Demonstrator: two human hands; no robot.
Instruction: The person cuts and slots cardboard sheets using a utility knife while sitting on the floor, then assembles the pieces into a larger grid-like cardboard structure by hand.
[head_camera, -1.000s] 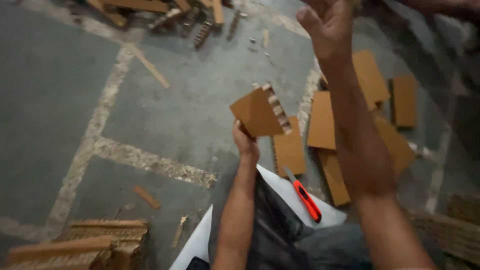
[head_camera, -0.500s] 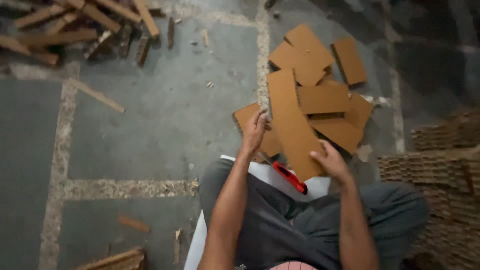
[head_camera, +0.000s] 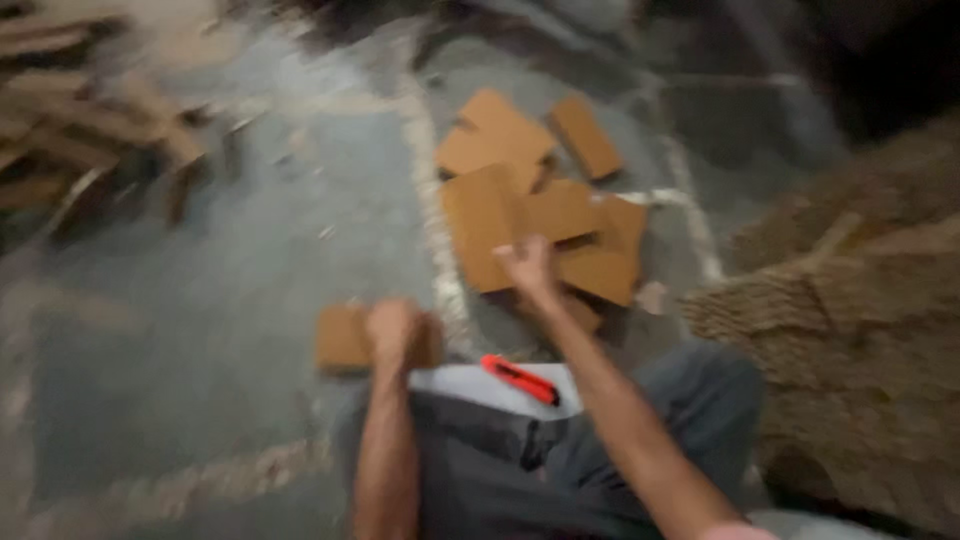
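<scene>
Two hands had split up since half a second before, when both met at one long cardboard strip standing over the pile. My left hand (head_camera: 392, 330) was now curled into a fist on a small brown cardboard piece (head_camera: 345, 340), held low beside my knee and well apart from the rest; my right hand (head_camera: 527, 265) had let the strip go, its fingers loosely spread and resting on the cardboard pile (head_camera: 540, 215) on the floor (head_camera: 200, 330), though blur kept me from telling whether they pinched a sheet. I judged one piece had come away and the pile was being reached again. A red utility knife (head_camera: 520, 380) lay untouched on the white sheet (head_camera: 470, 385) at my lap. Motion smeared everything: scrap wood (head_camera: 80, 130) at upper left and the corrugated stack (head_camera: 860, 340) at right were only shapes, and my left fingertips were hidden.
</scene>
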